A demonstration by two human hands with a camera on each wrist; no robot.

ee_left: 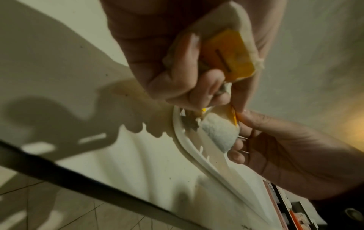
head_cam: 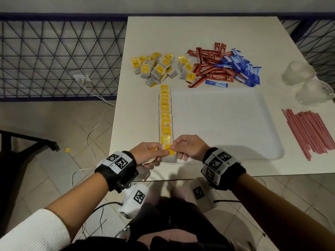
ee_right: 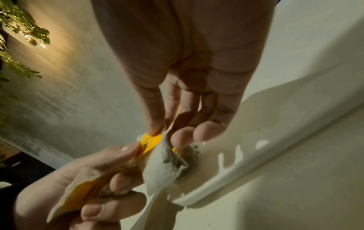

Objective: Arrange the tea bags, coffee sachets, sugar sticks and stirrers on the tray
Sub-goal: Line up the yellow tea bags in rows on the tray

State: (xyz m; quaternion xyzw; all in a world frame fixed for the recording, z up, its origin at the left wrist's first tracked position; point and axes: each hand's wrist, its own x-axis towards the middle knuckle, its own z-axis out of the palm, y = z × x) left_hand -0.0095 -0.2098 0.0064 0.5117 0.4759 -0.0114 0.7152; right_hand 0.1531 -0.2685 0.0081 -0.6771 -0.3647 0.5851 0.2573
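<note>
The head view alone shows the layout: a white tray on the table, a row of tea bags laid along the tray's left edge, and loose heaps of tea bags, coffee sachets and sugar sticks beyond its far edge. Stirrers lie by the table's right edge, near two glasses.

The wrist views show the grip. At the tray's near left corner, the right hand pinches a tea bag between thumb and forefinger, its other fingers loosely curled. The left hand touches that bag's yellow tag with its thumb while its curled fingers clasp a second tea bag against the palm.
</note>
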